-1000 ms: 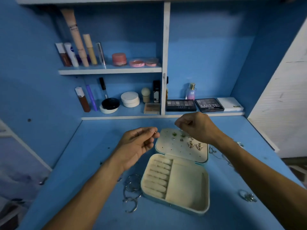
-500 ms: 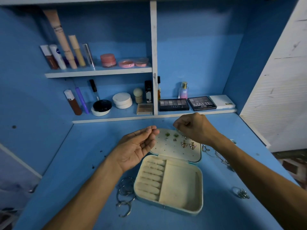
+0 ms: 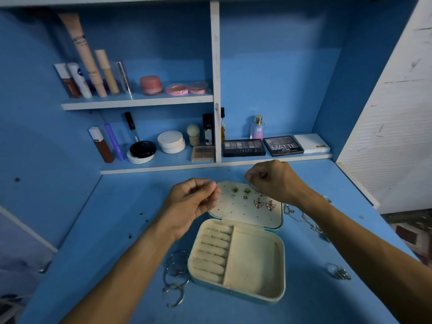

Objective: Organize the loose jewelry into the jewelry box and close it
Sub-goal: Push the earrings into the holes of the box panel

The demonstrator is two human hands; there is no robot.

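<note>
Nearest: bangles (image 3: 175, 272) against the left wall of the jewelry box (image 3: 253, 260), a ring (image 3: 339, 272) well to its right. The box is open with a bare tray. Its lid (image 3: 247, 215) lies flat beyond, carrying earrings (image 3: 258, 203).

Left hand (image 3: 189, 204) is at the lid's left edge, fingertips pinched together. Right hand (image 3: 273, 181) is curled over the far right corner. What either pinches is too small to tell.

Free holes lie left, likely nearer the left hand.
</note>
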